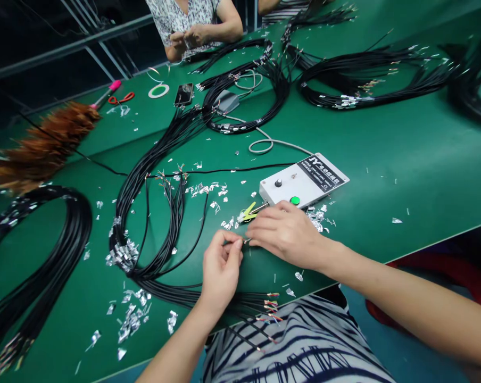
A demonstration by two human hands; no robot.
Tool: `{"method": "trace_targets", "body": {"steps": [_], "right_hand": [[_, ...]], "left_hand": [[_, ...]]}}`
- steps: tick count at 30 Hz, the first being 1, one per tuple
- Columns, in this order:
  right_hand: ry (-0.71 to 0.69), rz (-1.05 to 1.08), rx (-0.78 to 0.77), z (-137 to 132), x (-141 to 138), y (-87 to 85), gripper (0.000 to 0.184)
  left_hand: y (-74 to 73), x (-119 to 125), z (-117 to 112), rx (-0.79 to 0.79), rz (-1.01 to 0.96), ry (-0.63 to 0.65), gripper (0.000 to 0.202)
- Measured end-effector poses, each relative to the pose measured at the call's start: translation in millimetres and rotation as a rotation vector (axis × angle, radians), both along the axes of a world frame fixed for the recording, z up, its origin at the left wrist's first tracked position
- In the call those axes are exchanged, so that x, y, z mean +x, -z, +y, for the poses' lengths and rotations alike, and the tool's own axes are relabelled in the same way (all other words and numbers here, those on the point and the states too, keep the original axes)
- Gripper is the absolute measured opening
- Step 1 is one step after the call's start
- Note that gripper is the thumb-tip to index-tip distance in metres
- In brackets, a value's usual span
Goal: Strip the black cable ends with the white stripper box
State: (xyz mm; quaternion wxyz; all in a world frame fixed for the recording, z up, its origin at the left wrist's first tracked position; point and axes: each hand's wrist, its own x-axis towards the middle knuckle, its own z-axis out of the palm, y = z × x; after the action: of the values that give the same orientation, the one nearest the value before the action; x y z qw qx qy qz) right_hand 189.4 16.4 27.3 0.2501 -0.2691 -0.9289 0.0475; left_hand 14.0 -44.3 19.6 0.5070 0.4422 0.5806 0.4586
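One half-hidden wire (246, 241) sits pinched in the left hand (222, 266); the right hand's (284, 233) grip is unclear.

A pale sheen spread across the green tabletop (432, 159), right of the right hand (282, 231)! Far left of the left hand (222, 266), the brown duster (57, 141) blurred, the background (33, 48) beyond it dark.

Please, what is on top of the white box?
On the white box are a black knob, a small switch, a green button and a dark printed label. The right hand covers part of the box's near edge; anything there cannot be seen.
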Motion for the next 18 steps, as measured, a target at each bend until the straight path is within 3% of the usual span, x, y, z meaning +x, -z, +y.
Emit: {"method": "trace_targets", "body": {"steps": [5,11,18], "right_hand": [[0.185,-0.241,0.006,22,-5,-4.3,0.015],[0.178,-0.287,0.015,33,-12,2.1,0.024],[0.155,-0.26,-0.041,35,-11,-1.7,0.027]], "left_hand": [[4.1,0,17,0.027,0.015,-0.101,0.03],[10.7,-3,28,0.033,0.084,-0.128,0.026],[18.1,-2,35,0.024,0.109,-0.101,0.019]]}}
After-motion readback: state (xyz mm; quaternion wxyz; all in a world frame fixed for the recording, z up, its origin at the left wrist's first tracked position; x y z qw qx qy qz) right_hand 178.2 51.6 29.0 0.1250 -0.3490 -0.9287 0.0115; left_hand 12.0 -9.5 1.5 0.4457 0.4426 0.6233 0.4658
